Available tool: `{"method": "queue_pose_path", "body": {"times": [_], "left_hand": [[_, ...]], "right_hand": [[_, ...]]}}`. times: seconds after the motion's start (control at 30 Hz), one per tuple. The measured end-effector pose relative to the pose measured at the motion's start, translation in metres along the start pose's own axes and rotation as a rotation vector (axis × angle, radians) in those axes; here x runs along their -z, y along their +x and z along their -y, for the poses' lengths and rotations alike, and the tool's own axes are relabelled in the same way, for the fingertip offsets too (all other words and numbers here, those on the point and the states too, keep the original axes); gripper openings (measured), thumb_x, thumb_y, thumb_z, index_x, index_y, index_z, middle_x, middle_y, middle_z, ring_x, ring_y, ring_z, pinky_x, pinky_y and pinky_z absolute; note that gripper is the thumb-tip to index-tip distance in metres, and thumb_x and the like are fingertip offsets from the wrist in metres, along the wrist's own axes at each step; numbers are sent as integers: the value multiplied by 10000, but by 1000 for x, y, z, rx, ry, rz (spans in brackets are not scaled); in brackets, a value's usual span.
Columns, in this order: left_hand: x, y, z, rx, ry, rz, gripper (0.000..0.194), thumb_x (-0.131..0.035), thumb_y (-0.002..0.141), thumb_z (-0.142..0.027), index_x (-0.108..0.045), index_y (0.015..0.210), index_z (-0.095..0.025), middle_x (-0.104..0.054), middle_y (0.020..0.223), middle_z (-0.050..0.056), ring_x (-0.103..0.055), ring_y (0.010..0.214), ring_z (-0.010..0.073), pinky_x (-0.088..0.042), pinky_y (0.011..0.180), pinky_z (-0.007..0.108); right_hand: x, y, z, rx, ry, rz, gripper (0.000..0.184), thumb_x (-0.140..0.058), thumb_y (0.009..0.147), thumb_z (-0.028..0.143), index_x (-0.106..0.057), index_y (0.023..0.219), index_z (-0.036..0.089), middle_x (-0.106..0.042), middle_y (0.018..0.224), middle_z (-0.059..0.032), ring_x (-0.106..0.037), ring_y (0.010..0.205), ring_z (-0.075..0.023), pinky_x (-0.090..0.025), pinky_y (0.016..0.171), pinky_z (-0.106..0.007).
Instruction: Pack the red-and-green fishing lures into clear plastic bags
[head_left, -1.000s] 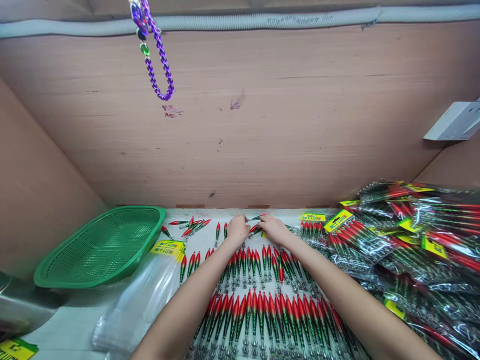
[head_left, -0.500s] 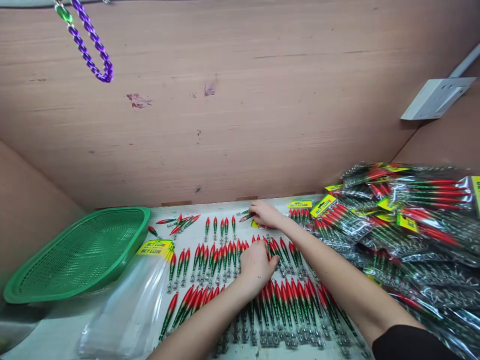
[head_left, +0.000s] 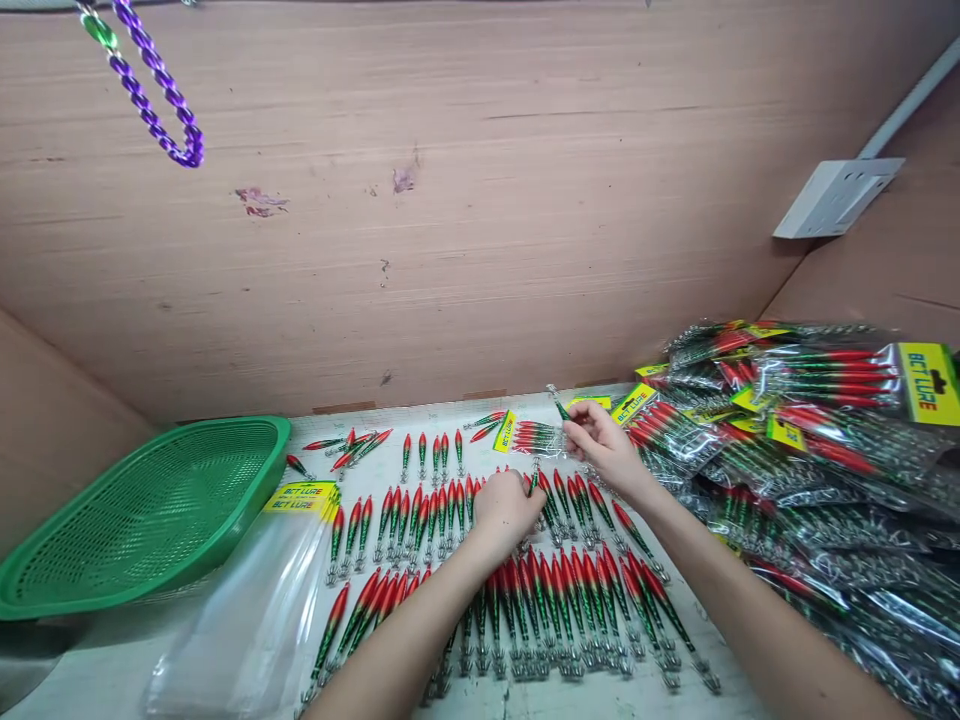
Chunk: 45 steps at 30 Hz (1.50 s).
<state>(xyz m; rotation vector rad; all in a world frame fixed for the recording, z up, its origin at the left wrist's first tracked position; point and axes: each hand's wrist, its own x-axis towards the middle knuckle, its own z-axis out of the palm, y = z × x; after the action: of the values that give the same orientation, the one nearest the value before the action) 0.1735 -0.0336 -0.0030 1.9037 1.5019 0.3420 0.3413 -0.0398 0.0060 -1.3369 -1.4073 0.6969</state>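
Coming away from the far side of the bench [head_left: 562,702], the right hand [head_left: 604,447] now shows a squid jig [head_left: 561,409] pinched between thumb and fingers, its hook end pointing up. Half a second ago that hand was down over the spot where a small bagged pack [head_left: 505,432] lies, and now the pack is in plain view, yellow BCT LURE card to the left, red-headed jigs inside it. Two loose jigs [head_left: 484,422] sit just beside the card, one above the other. Over to the left hand [head_left: 506,508]: it was up at the far side a second ago, and here it stays low over the middle row [head_left: 420,515], fingers curled around a second squid jig [head_left: 534,484], whose hooks poke up past the thumb. Nearer the body, the front row [head_left: 559,600] fans out, red heads away from the person, partly behind the left forearm. A short back row [head_left: 422,455] stands apart, with a scattered cluster [head_left: 356,447] to its left. Clear bags with yellow headers [head_left: 240,610] lie beside the green basket [head_left: 154,510], and the heap of filled packs [head_left: 810,480] covers the right side.
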Motion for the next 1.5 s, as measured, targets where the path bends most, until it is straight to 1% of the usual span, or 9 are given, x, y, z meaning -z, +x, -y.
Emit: {"method": "queue_pose_path", "body": {"times": [0.17,0.4,0.67,0.8,0.97,1.13,1.3,1.4,1.5], "left_hand": [[9,-7,3,-103,-346,42,175,-534,778,-327,-514,655,-204,-496,553,-33,-487,555,137,-358,571,247],[23,-33,2,-248,-748,148,267,-577,764,-445,-513,712,-191,-497,680,-19,-457,661,126,-383,659,246],[36,-65,-6,-276,-960,251,306,-612,763,-480,-511,774,-191,-544,753,11,-488,689,130,-407,724,286],[39,-70,-7,-269,-1045,267,287,-619,778,-455,-506,791,-191,-608,763,34,-527,696,138,-415,732,298],[36,-71,-3,-215,-1112,293,317,-622,771,-470,-479,806,-189,-597,722,6,-558,624,124,-426,656,284],[42,-68,7,-167,-1032,184,338,-653,734,-487,-524,784,-179,-573,692,-9,-524,592,106,-420,610,260],[68,-37,38,-101,-967,-72,325,-709,687,-462,-602,769,-166,-552,661,-30,-438,553,74,-382,577,223],[85,-7,59,-72,-915,-248,376,-745,635,-475,-619,796,-159,-569,702,-34,-434,563,67,-379,575,217],[100,20,75,-43,-809,-326,323,-667,760,-417,-616,916,-139,-614,845,11,-537,686,100,-450,653,249]], "right_hand": [[10,-47,19,-87,120,18,351,-586,788,534,-471,902,222,-515,733,24,-476,567,-98,-429,504,-227],[-2,-82,42,-135,180,52,318,-595,788,520,-497,877,230,-495,752,9,-456,613,-115,-410,509,-224],[-4,-96,62,-122,172,61,264,-569,828,486,-491,908,246,-468,767,11,-447,621,-119,-411,535,-239],[-3,-98,69,-84,130,47,236,-554,842,469,-497,903,248,-481,766,4,-464,624,-124,-423,538,-246],[-5,-99,72,-56,107,14,221,-565,836,457,-514,896,250,-507,798,-7,-485,629,-124,-439,533,-243],[3,-96,75,-80,93,-90,252,-659,760,453,-562,860,243,-523,753,0,-482,631,-125,-408,531,-240],[16,-67,66,-235,256,-87,408,-768,618,500,-602,848,207,-492,643,39,-393,520,-82,-321,459,-229],[6,-35,49,-263,251,-21,411,-711,682,537,-590,839,177,-456,601,64,-347,466,-56,-291,422,-215],[-19,0,29,-300,179,72,288,-597,848,431,-581,877,144,-528,679,43,-462,515,-62,-400,473,-206]]}}
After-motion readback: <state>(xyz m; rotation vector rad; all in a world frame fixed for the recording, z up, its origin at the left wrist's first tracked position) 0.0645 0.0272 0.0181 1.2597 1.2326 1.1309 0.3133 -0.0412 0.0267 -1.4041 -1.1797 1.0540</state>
